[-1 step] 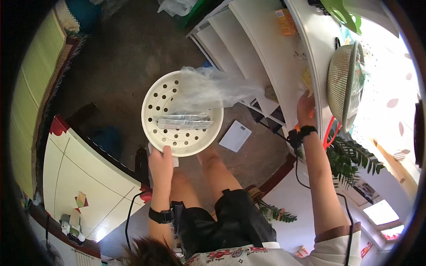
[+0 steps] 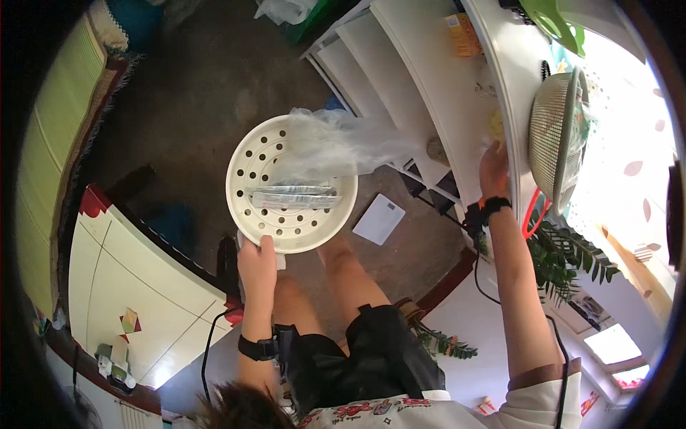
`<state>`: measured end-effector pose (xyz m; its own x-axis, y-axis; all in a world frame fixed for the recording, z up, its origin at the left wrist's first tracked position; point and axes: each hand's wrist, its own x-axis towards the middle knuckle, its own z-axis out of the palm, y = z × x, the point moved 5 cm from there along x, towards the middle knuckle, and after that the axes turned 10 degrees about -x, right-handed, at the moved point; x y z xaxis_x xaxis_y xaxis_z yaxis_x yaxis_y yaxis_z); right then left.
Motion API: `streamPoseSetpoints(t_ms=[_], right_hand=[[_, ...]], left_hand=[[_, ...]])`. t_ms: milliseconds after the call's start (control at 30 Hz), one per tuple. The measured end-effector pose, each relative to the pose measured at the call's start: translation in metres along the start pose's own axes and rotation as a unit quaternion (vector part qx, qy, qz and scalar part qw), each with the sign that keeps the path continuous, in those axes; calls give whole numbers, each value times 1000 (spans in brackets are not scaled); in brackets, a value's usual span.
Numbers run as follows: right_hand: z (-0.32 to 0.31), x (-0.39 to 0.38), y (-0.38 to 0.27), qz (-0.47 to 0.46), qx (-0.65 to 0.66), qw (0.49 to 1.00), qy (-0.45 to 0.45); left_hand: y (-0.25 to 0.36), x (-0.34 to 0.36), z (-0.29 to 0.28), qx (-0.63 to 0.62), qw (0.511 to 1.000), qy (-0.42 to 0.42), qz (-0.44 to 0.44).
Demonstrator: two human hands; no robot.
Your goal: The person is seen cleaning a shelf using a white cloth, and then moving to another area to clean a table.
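My left hand is closed on the near rim of a round white steamer basket with holes in its base. Lying in it are a few slim clear-wrapped packets. A crumpled clear plastic bag covers the basket's far right part and hangs over its rim. On the right, my right hand reaches into a white shelf unit, near a small yellow thing. Its fingers are blurred and partly hidden, so their grip is unclear.
An orange box lies on the shelf. A mesh colander stands on top at the right, above a leafy plant. A flat white scale is on the floor. A cream-topped table stands at the left.
The basket has shifted very slightly left with my left hand. My right hand has moved a little at the shelf.
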<state>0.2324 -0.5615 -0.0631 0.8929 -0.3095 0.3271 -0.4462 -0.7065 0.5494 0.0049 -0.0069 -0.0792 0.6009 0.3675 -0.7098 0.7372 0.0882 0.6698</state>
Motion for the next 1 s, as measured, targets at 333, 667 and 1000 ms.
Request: streamPoseSetpoints(t_ms=[333,667,1000], right_hand=[[-45,-52,-24,-61,236,964,-109],[-77,-69,-31,-114,291,942,-121],[-226,-159,-89,-94,556,799,-209]], left_hand=[[-13,-9,-11,1,999,-2,-33],[1,-8,-10,16,1000,-19,-16],[-5,-10,-5,30,999,-35,-26]])
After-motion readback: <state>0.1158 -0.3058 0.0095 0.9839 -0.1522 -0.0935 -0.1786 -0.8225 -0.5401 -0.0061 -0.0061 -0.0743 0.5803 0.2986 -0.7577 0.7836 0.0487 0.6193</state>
